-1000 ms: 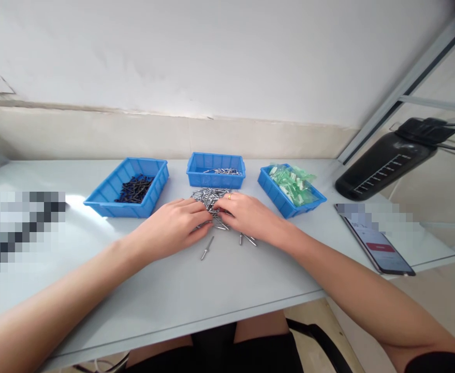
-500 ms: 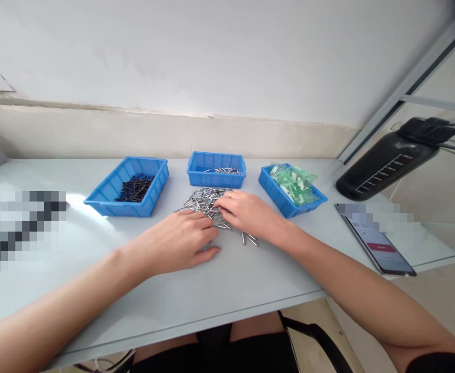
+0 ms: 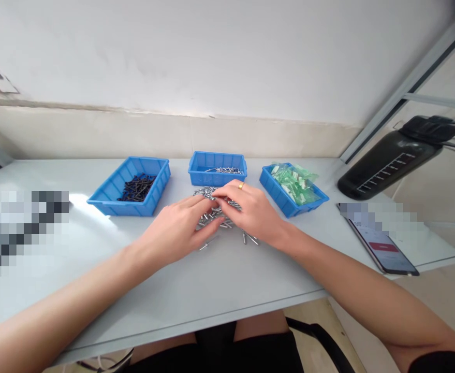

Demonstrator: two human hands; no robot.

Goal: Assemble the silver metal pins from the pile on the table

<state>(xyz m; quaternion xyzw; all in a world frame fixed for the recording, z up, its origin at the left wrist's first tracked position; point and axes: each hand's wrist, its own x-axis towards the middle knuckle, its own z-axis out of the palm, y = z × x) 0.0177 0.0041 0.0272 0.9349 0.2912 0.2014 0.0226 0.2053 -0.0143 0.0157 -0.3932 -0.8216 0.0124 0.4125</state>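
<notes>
A loose pile of silver metal pins that look like pop rivets [image 3: 211, 217] lies on the grey table, partly hidden under both hands. My left hand [image 3: 180, 225] rests at the left of the pile, its thumb apart from the forefinger and the other fingertips over the rivets. From the right, my right hand [image 3: 250, 210], with a ring on one finger, reaches over the pile. Its fingers are apart, and their tips come close to those of my left hand. No rivet can be seen gripped in either hand.
Behind the pile stands a blue bin [image 3: 217, 178] with more silver pins. A left blue bin [image 3: 124, 208] holds black screws; a right one [image 3: 277, 194] holds green plastic packets. Farther right are a black bottle [image 3: 390, 160] and a phone [image 3: 382, 246]. The table edge [image 3: 196, 324] runs in front.
My left hand has shifted slightly right and forward, its thumb now wider from its fingers. Both hands are closer together over the pile. A few rivets now show below my left thumb.
</notes>
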